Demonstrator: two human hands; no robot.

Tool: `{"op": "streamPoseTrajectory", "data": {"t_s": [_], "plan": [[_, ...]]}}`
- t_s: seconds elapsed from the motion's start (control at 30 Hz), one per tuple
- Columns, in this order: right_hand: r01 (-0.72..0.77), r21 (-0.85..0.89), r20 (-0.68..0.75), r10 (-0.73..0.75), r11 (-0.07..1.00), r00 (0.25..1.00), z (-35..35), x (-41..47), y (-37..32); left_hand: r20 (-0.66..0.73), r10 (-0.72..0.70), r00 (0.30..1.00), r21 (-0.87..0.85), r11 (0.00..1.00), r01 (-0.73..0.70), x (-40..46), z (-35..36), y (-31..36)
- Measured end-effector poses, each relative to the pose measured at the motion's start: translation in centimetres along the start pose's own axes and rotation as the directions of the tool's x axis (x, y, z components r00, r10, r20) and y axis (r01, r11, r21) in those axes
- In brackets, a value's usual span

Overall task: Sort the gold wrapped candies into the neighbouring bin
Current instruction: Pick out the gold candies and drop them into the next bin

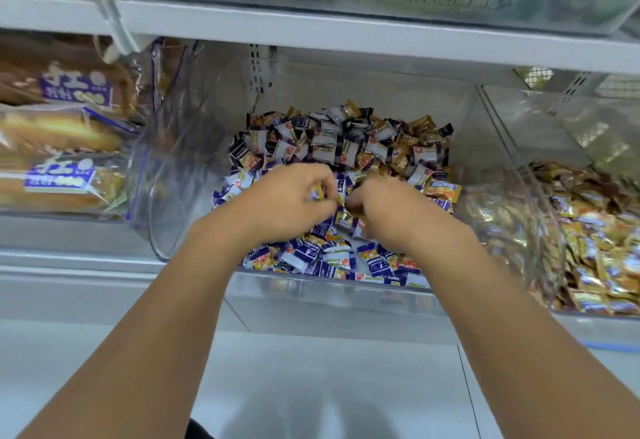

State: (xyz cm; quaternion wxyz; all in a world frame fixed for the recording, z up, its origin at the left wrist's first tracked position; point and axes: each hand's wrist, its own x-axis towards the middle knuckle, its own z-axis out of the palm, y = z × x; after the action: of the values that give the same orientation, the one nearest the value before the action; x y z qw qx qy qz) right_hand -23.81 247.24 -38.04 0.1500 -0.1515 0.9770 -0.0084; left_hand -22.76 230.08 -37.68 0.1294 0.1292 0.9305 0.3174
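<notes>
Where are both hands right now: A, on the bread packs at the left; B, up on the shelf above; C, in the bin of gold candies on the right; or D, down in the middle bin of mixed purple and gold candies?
D: the left hand and right hand sit curled close together over the mixed candies in the middle bin, apart from the gold candy bin.

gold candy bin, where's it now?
Head view, far right: the gold candy bin sits beside the mixed candy bin, right of the right hand.
</notes>
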Motion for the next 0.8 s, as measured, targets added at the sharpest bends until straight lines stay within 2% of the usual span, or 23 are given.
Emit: {"op": "streamPoseTrajectory", "data": {"t_s": [0.1,0.33,0.53,0.67,0.8], "plan": [[-0.049,0.044,0.033,0.048,0.998,0.998,0.0,-0.5,0.0,0.200,-0.019,0.980,0.227,0.973,-0.028,0.4,1.2,0.2],[-0.101,0.130,0.037,0.097,0.986,0.995,0.4,-2.3,1.4,0.183,-0.150,0.972,0.455,0.889,0.051,0.6,1.7,0.8],[-0.085,0.063,0.029,0.083,0.994,0.996,0.3,-2.1,1.6,0.173,-0.211,0.962,0.420,0.899,0.122,0.2,0.4,0.5],[-0.097,0.056,0.054,0.094,0.994,0.994,0.4,-1.8,1.7,0.207,-0.206,0.956,0.421,0.901,0.103,0.3,0.2,0.8],[-0.086,0.101,0.015,0.085,0.991,0.996,0.0,-2.1,2.5,0.152,-0.168,0.974,0.514,0.855,0.067,0.4,1.0,1.2]]}}
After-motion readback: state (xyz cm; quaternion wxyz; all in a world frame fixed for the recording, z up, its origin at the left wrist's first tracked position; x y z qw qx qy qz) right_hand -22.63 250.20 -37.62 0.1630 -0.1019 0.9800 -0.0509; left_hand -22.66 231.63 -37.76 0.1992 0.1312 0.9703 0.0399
